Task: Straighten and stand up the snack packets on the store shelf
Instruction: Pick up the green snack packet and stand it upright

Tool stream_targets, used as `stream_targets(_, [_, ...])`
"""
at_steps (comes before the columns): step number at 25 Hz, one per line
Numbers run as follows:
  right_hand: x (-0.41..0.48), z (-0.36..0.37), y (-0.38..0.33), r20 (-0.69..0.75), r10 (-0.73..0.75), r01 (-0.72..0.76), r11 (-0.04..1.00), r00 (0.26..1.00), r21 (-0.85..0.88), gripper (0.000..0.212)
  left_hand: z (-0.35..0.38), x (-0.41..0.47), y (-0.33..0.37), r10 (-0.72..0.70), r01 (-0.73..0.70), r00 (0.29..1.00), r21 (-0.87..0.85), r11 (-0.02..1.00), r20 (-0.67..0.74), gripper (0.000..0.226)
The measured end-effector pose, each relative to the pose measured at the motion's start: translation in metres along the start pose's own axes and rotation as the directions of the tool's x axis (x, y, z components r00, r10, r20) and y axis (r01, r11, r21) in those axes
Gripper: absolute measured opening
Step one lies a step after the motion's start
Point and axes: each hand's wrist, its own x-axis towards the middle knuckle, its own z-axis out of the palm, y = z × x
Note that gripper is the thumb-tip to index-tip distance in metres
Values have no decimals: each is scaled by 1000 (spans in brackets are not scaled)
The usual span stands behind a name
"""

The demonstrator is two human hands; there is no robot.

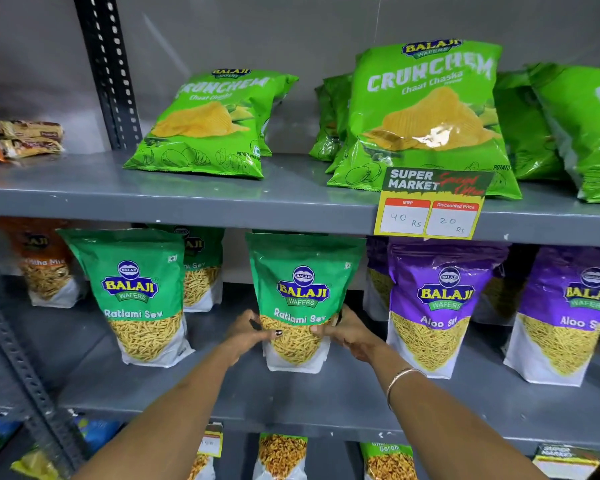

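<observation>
A green Ratlami Sev packet (300, 289) stands upright in the middle of the centre shelf (257, 407). My left hand (248, 332) grips its left side and my right hand (347, 332) grips its right side, thumbs on the front. A second Ratlami Sev packet (136, 292) stands to the left, leaning slightly, with another behind it (201, 268). Two purple Aloo Sev packets (437, 306) (568, 317) stand to the right. On the upper shelf, light green Crunchem chip bags lean back: one at left (208, 126), a taller one at right (426, 116).
A yellow price tag (430, 209) hangs from the upper shelf edge. An orange packet (45, 268) stands at far left of the centre shelf. A perforated steel upright (108, 71) rises at left. More packets (281, 455) sit on the bottom shelf.
</observation>
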Motion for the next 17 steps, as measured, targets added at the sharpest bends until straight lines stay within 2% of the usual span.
stream_targets(2, [4, 3, 1, 28, -60, 60, 998, 998, -9, 64, 5, -5, 1, -2, 2, 1000, -8, 1000, 16, 32])
stream_targets(5, [7, -3, -2, 110, -55, 58, 998, 992, -25, 56, 9, -12, 3, 2, -1, 1000, 37, 999, -22, 34])
stream_targets(6, [6, -7, -4, 174, 11, 9, 994, 985, -113, 51, 8, -16, 2, -4, 5, 1000, 56, 998, -14, 33])
stream_targets(7, [4, -10, -8, 224, 141, -78, 960, 964, -270, 41, 4, -18, 1, -25, 25, 1000, 91, 996, -2, 32])
stream_targets(8, [3, -12, -13, 214, 326, -200, 866, 921, -458, 26, -5, -21, -2, -62, 60, 998, 140, 988, 9, 30])
stream_targets(10, [0, -6, -22, 124, 671, -428, 593, 731, -682, 9, -35, -25, -13, -219, 203, 975, 228, 952, 47, 26])
stream_targets(11, [1, 4, -26, 139, 764, -474, 520, 630, -710, 9, -55, -26, -21, -326, 301, 943, 249, 921, 68, 27])
stream_targets(12, [3, 19, -31, 168, 805, -482, 493, 570, -725, 14, -76, -26, -29, -429, 398, 900, 264, 879, 71, 30])
stream_targets(13, [6, 41, -35, 190, 812, -461, 487, 552, -742, 18, -101, -26, -40, -509, 478, 859, 280, 833, 47, 35])
stream_targets(14, [8, 65, -38, 209, 791, -409, 500, 576, -763, 17, -124, -25, -52, -560, 535, 828, 283, 796, 7, 39])
stream_targets(15, [10, 90, -38, 213, 740, -344, 521, 638, -781, 14, -145, -23, -63, -585, 572, 810, 276, 773, -38, 41])
stream_targets(16, [14, 116, -36, 206, 661, -284, 553, 721, -783, 16, -165, -20, -76, -583, 582, 809, 257, 772, -80, 41])
stream_targets(17, [18, 141, -31, 195, 563, -237, 602, 803, -762, 27, -184, -14, -90, -550, 562, 826, 234, 793, -122, 47])
